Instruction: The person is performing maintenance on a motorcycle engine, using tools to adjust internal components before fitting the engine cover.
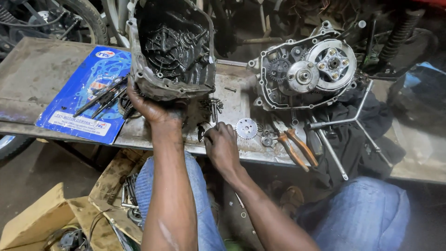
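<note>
Head view, looking down on a worn metal bench [37,69] running left to right, near edge just above the knees. Left hand [151,107] reaching forward, arm nearly straight, palm cupped up under the lower rim of a greasy engine cover [173,49], fingers wrapped on its bottom edge; cover tilted upright, dark inner face toward the camera, upper edge reaching the top of the frame. Right hand [222,144] lower and nearer, at the bench's front edge, wrist bent, fingers curled together around something small, too hidden to name. Just right of that hand, a small sprocket [246,128] lying flat, close beside the knuckles. Between the two hands, a cluster of bolts [213,106] crowding the narrow gap beneath the cover. Further right, orange-handled pliers [297,146] angled over the front edge, handles hanging past it. Behind them an open engine case [304,74] with clutch and gears exposed, resting partly on a dark cloth [357,135]; a three-arm socket wrench [353,122] lying over that cloth. Left of the cover, a blue gasket packet [76,100] with thin rods on it, its lower corner close to the bench lip. Bare metal open only at far left. Below the edge, a cardboard box [42,218] on the floor beside the left knee.
</note>
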